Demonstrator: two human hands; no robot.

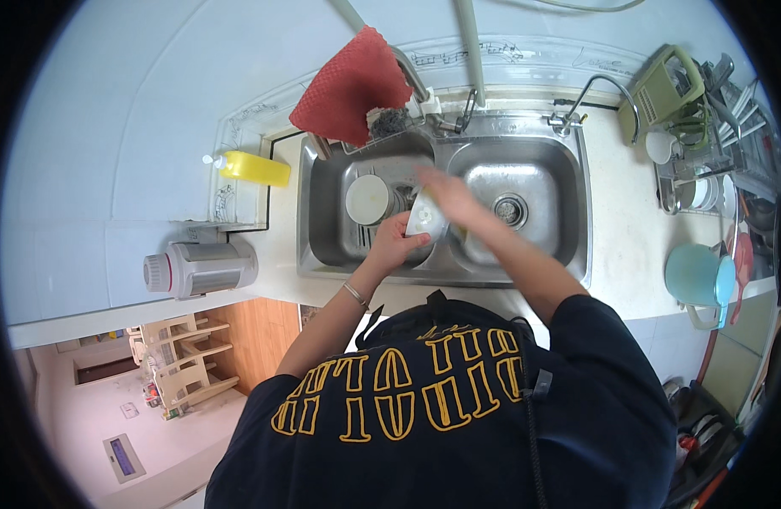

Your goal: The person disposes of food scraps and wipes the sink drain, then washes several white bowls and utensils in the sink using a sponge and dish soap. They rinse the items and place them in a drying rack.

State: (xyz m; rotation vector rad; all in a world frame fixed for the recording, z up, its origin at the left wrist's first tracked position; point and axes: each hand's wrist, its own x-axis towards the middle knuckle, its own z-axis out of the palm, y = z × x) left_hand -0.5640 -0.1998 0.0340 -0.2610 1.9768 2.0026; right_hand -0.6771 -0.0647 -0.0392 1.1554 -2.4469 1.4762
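My left hand (393, 243) grips the rim of a white bowl (427, 216) with a faint pattern, tilted on its side above the divider of the double steel sink. Blurred by motion, my right hand (446, 191) lies at the bowl's upper right side; whether it holds anything I cannot tell. Another white bowl or cup (369, 200) stands in the left basin (330, 235), with more dishes partly hidden beside it. The right basin (549, 191) shows a round drain strainer (511, 210). A red cloth (355, 89) hangs over the faucet, beside a grey scouring pad (389, 123).
A yellow soap bottle (257, 168) and a white-and-silver thermos (203, 270) are left of the sink. A slim curved tap (597, 83) rises at the back right. Further right are a dish rack (696, 172) and a turquoise pitcher (699, 273).
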